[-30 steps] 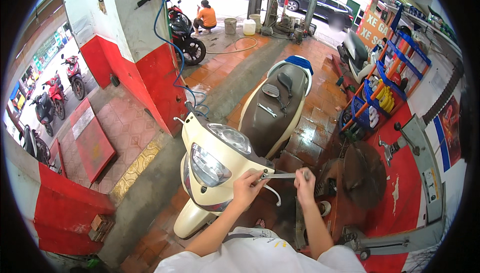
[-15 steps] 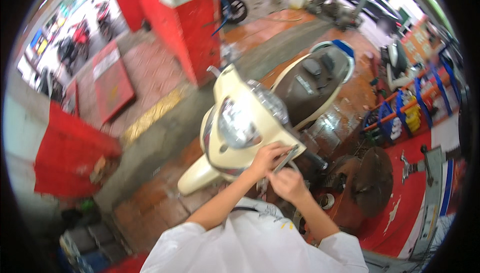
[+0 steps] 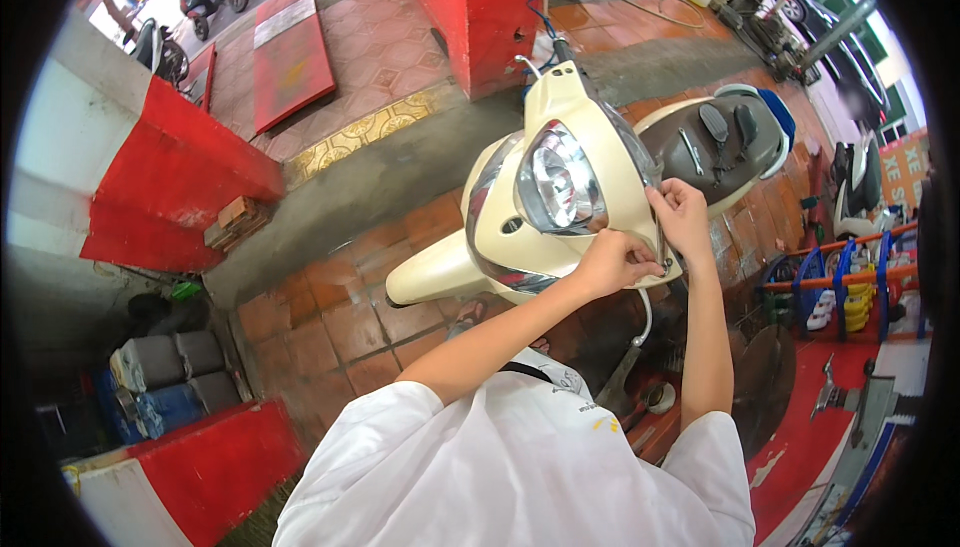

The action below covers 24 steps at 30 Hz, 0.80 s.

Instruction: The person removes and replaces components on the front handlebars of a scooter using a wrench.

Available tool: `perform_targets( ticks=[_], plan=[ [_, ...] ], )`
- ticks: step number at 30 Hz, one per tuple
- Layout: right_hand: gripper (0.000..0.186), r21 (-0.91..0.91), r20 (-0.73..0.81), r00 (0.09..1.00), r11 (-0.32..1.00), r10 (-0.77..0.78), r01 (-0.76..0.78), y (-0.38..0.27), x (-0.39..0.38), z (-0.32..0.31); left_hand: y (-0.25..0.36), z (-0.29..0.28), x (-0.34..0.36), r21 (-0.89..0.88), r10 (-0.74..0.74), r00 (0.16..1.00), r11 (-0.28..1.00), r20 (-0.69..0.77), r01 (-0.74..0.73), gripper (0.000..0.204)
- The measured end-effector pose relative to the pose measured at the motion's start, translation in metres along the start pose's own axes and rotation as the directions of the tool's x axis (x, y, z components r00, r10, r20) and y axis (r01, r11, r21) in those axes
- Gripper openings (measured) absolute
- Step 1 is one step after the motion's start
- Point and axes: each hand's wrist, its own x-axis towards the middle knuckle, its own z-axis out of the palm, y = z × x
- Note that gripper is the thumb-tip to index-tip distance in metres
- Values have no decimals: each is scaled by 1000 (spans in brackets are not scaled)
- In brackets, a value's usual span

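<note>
Before me stands a cream scooter [image 3: 490,212] with a large clear headlight [image 3: 560,179]. My left hand [image 3: 615,262] has its fingers pinched at the near end of the handlebar cover [image 3: 625,167], over a small metal fitting [image 3: 668,267]. What lies between those fingertips is too small to make out. Just beyond it, my right hand [image 3: 685,217] is closed on the far end of a slim metal wrench [image 3: 660,240], whose other end reaches the fitting. On the brown seat [image 3: 665,152] rest two dark mirrors [image 3: 713,122] and another wrench [image 3: 692,151].
A brake lever [image 3: 645,322] juts out beneath my hands. To the right stands a rack [image 3: 850,267] with blue straps and orange bars. Stacked grey and blue boxes [image 3: 160,362] sit at the left. A red pillar [image 3: 490,17] rises behind the scooter's front.
My right hand has moved from the near side to the far side of the fitting, swinging the wrench round. My left hand stays at the fitting. The view has shifted, placing the scooter further right.
</note>
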Motion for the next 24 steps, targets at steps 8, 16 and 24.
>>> perform_targets(
  ticks=[8, 16, 24],
  plan=[
    [9, 887, -102, 827, 426, 553, -176, 70, -99, -56, -4, 20, 6, 113, 309, 951, 946, -27, -304, 27],
    [17, 635, -531, 792, 760, 301, 137, 54, -242, 30, 2, 16, 11, 167, 270, 957, 944, 110, -285, 31],
    [21, -364, -2, 835, 778, -550, 512, -28, -184, 13, -8, -2, 8, 97, 299, 944, 945, 139, -314, 37]
  ],
)
